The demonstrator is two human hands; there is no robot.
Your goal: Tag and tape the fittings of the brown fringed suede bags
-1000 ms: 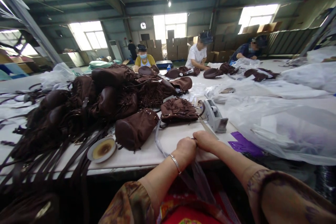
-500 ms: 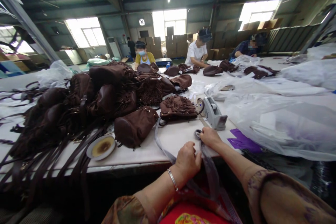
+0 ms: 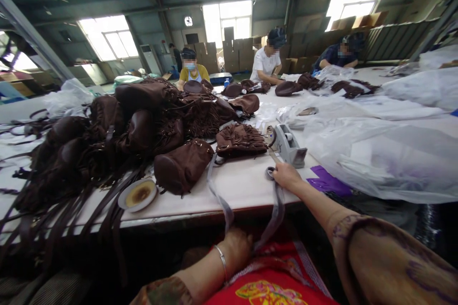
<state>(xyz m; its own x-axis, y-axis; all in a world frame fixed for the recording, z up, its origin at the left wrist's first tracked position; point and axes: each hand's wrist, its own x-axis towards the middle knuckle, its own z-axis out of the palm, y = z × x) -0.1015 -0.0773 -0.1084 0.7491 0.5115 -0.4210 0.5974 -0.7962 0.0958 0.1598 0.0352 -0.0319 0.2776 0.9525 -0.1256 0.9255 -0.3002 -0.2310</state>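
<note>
A long strap in greyish wrapping (image 3: 277, 212) hangs in a loop over the table's front edge. Its coiled end rests on the tabletop under my right hand (image 3: 287, 176), whose fingers are pinched on it. Lower down, in front of the red apron, my left hand (image 3: 238, 248) is closed where the strap passes; its fingertips are mostly hidden. The strap's other stretch runs up to a fringed brown bag (image 3: 240, 140). Beside that lies a smooth brown drawstring bag (image 3: 183, 166). A grey tape dispenser (image 3: 289, 145) stands just beyond my right hand.
Brown bags (image 3: 139, 136) are heaped at the left, with straps dangling over the edge. A round dish (image 3: 137, 195) with a yellowish inside sits near the front. Clear plastic bags (image 3: 372, 157) and a purple piece (image 3: 328, 180) lie right. Several people work across the table.
My left hand has dropped from the table edge toward my lap, and the strap hangs in a wider loop. My right hand stays at the coiled end.
</note>
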